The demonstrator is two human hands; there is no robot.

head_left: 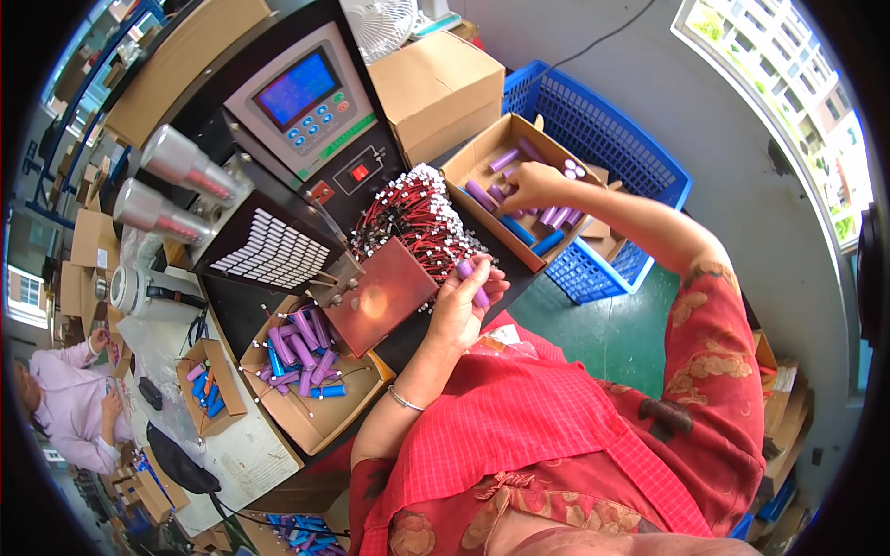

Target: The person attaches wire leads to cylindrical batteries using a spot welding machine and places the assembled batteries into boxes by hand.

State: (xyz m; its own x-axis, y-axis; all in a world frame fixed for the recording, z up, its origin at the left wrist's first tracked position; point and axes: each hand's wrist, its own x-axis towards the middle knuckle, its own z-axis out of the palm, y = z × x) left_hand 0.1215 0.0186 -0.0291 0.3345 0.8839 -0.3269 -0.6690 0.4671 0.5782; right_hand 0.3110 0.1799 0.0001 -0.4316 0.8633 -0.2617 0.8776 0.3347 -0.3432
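My left hand (461, 301) is closed round a purple cylindrical battery cell (479, 295), held in front of the red apron. My right hand (535, 187) reaches into an open cardboard box (515, 243), its fingers bent down onto a purple battery cell (499, 194); the fingertips are partly hidden. Loose purple cells and a few blue cells (547, 243) lie about it in that box. Between the box and the machine sits a heap of red and black wire leads (413, 218) with white connectors. A copper-coloured block (382, 295) stands just left of my left hand.
A spot-welding machine with a blue screen (295, 88) stands at the left. Below it, a cardboard tray (320, 422) holds wired purple and blue cells. A blue plastic basket (603, 116) surrounds the cell box. Another person (79, 403) sits at far left.
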